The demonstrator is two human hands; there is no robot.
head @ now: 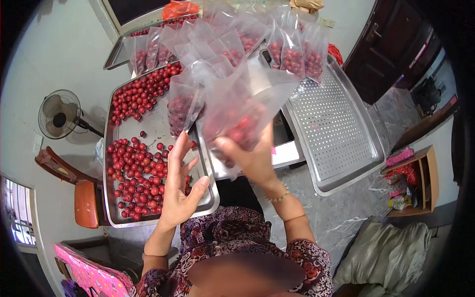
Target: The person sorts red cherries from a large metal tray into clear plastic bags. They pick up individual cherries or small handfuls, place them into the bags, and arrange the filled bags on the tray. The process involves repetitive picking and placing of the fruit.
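My right hand (252, 156), with a beaded bracelet at the wrist, grips a clear plastic bag (237, 118) of red fruit, blurred by motion. My left hand (182, 185) is raised with fingers apart over the right rim of a metal tray (126, 224) and holds nothing. Loose round red fruits (137, 163) lie in two groups on that tray. Just beyond my left fingertips stands another filled plastic bag (180, 111). Several more filled bags (293, 61) crowd together at the back, their tops upright and unsealed as far as I can see.
A perforated metal tray (326, 122) lies at the right. Behind the fruit tray is another metal tray (115, 55). A standing fan (59, 115) and a wooden chair (86, 204) are at the left. A low wooden shelf (432, 178) and a grey cloth cover (382, 256) are at the right.
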